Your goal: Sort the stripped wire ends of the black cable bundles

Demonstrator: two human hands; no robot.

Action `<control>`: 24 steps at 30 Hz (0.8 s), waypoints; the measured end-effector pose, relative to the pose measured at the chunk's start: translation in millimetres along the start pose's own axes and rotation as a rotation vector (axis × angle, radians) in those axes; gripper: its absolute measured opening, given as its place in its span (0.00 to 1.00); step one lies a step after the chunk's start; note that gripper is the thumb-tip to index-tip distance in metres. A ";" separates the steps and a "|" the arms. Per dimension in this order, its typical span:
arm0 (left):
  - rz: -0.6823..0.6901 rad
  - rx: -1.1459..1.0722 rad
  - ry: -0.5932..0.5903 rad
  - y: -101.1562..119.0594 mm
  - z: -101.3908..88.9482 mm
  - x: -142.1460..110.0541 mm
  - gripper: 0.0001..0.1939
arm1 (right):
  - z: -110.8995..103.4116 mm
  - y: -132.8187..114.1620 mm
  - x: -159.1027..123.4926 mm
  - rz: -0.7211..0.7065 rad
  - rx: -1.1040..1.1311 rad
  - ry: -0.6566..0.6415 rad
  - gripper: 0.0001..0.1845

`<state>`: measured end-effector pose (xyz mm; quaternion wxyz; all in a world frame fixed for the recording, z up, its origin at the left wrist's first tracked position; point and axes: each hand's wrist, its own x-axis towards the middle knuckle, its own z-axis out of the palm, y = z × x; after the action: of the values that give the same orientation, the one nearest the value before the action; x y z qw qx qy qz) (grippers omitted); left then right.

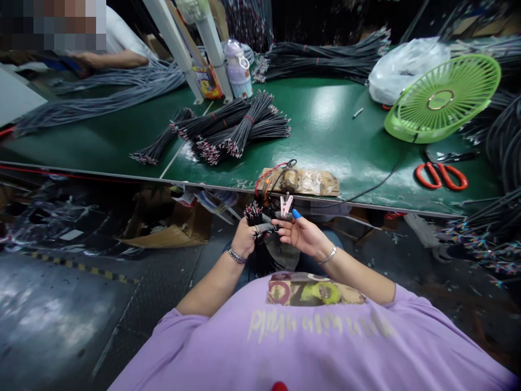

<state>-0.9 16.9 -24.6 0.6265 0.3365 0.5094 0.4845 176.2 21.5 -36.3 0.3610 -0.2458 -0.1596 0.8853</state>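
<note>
My left hand is closed around a bundle of thin black cables, just off the bench's front edge. The stripped cable ends, with red and white wire tips, stick up above the fist. My right hand is beside it, palm turned up and fingers apart, its fingertips close to a few cable ends. A blue cover sits on its thumb. Right above these fingers is a pale pink clip, by a wooden block with red and black leads on the bench edge. Whether the right fingertips touch a cable is unclear.
Tied black cable bundles lie on the green bench. To the right are a green fan, red-handled scissors and a plastic bag. A bottle stands at the back. Another person works at far left.
</note>
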 end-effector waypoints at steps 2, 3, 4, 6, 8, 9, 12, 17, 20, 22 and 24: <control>0.007 0.013 -0.016 0.0 -0.5 -0.2 0.13 | 1.6 0.0 -1.9 0.006 -0.008 0.005 0.25; 0.013 0.021 -0.024 0.1 -0.7 -0.2 0.13 | 2.5 0.6 -3.6 0.011 -0.016 0.006 0.25; 0.020 0.028 -0.035 0.2 -0.9 -0.4 0.13 | 3.4 1.9 -5.7 0.015 -0.029 0.004 0.24; 0.052 0.042 -0.073 1.3 -1.0 -1.0 0.13 | 5.0 5.8 -10.9 0.021 -0.075 -0.014 0.22; 0.101 0.068 -0.145 3.1 -1.0 -2.2 0.12 | 6.3 10.2 -15.9 0.001 -0.138 -0.033 0.19; 0.121 0.087 -0.188 4.0 -1.1 -2.8 0.12 | 7.0 12.0 -17.6 -0.029 -0.169 -0.026 0.17; 0.101 0.175 -0.286 5.0 -1.9 -4.2 0.12 | 9.6 13.1 -17.7 -0.198 -0.323 0.070 0.14; 0.108 0.227 -0.348 0.0 -0.4 -3.8 0.17 | 16.7 7.5 -6.7 -0.402 -0.666 0.137 0.14; 0.140 0.243 -0.360 -0.5 2.6 -4.6 0.26 | 19.5 5.9 -2.0 -0.428 -0.750 0.133 0.14; 0.146 0.263 -0.374 1.0 3.3 -6.2 0.27 | 19.2 5.5 -1.4 -0.452 -0.761 0.154 0.12; 0.152 0.281 -0.362 2.4 2.7 -7.9 0.23 | 16.6 5.5 -2.3 -0.450 -0.725 0.178 0.11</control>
<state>1.0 10.3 -19.2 0.6162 0.5392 0.4244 0.3866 165.3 14.3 -24.3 0.4474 -0.3912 -0.4780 0.6468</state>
